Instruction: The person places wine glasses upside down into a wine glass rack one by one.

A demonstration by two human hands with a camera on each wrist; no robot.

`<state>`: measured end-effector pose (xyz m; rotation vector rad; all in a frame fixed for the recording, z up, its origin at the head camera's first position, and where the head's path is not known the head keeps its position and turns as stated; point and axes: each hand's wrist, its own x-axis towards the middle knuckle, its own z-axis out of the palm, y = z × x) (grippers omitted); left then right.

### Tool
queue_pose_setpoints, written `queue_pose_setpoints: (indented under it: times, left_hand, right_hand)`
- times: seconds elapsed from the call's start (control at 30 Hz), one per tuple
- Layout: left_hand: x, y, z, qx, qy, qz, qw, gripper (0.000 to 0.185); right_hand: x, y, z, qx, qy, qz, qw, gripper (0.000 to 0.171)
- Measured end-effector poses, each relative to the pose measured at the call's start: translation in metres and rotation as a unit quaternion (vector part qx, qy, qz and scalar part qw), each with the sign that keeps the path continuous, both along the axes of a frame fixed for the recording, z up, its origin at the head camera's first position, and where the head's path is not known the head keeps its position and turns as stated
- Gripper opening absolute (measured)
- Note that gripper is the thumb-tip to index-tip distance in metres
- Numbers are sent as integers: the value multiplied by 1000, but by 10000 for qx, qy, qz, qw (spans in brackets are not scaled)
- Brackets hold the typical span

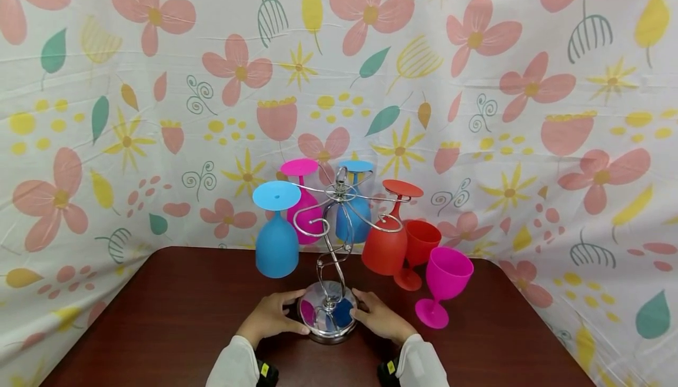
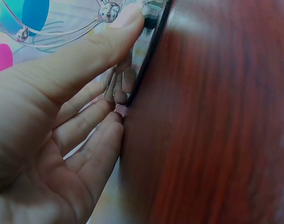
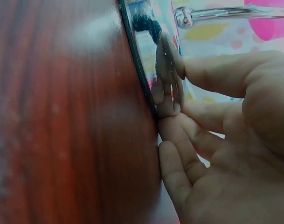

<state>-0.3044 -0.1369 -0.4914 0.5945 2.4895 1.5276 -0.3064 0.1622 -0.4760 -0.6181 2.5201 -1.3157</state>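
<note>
A chrome goblet rack stands on a round mirrored base at the near middle of the dark wooden table. My left hand grips the base's left rim, thumb on top and fingers against the edge. On the opposite rim my right hand holds on the same way. Hung upside down on the rack are a blue goblet, a pink goblet, a second blue goblet and a red goblet.
A red goblet and a pink goblet stand upright on the table just right of the rack. A floral cloth hangs behind and drapes down past the table's sides.
</note>
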Motion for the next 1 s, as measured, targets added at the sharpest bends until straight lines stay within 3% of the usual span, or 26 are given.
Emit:
queue_pose_setpoints:
  times: [0.43, 0.73, 1.0]
  left_hand:
    - [-1, -3, -2, 99, 95, -50, 9999, 80]
    - [0, -3, -5, 103, -149, -16, 9998, 82]
    - [2, -1, -3, 177, -175, -40, 9997, 83]
  right_hand:
    - [4, 0, -3, -64, -57, -82, 9999, 61]
    - [5, 1, -5, -117, -93, -77, 9999, 63]
    - [11, 16, 11, -107, -311, 173, 9993, 65]
